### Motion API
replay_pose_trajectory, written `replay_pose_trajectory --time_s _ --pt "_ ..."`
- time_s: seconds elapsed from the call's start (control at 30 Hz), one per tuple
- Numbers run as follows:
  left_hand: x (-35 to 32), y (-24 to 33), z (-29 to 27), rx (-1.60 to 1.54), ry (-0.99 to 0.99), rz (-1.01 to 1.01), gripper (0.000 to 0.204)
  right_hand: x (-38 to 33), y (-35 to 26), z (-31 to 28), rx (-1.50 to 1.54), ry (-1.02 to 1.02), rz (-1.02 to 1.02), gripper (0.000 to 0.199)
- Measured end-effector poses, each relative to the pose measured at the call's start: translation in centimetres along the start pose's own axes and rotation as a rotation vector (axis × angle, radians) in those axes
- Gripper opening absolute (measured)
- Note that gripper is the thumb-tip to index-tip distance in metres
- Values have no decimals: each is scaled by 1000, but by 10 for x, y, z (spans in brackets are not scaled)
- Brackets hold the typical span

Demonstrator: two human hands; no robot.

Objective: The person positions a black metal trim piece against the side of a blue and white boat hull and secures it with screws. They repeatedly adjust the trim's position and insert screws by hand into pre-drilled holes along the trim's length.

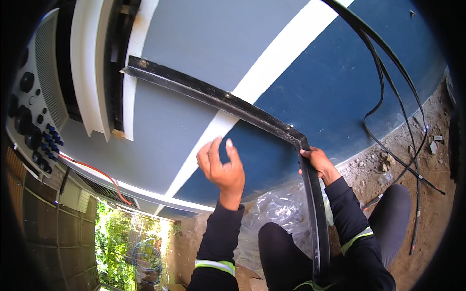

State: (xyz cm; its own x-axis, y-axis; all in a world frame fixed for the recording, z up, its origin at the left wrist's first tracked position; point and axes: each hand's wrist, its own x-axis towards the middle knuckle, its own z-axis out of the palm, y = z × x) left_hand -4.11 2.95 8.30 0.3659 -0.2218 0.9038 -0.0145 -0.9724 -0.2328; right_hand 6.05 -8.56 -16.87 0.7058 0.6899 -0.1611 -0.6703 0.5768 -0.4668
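Watching remotely, I see the right hand [319, 162] clamped around the black bracket [257, 116] by its bent corner, probably steadying it; the left hand [223, 170] hovers empty, thumb and fingers apart.

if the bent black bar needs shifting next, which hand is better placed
Right, most likely: the right hand grips the bent black bar by its bend, while the left hand is raised apart from it, fingers loosely curled and seemingly holding nothing.
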Motion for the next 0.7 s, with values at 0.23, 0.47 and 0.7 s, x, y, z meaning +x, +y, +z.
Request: replay_pose_trajectory --time_s 0.23,0.47,0.7 --pt "-205 -94 -59 -256 -814 -1043 14 -4 -10 -3 -168 46 20 22" --pt "-380 -134 -95 -755 -1326 -1575 25 -4 -11 -10 -265 -34 9 39" --pt "-546 -82 -55 -895 -1466 -1319 26 -2 -28 -28 -284 -255 93 64"
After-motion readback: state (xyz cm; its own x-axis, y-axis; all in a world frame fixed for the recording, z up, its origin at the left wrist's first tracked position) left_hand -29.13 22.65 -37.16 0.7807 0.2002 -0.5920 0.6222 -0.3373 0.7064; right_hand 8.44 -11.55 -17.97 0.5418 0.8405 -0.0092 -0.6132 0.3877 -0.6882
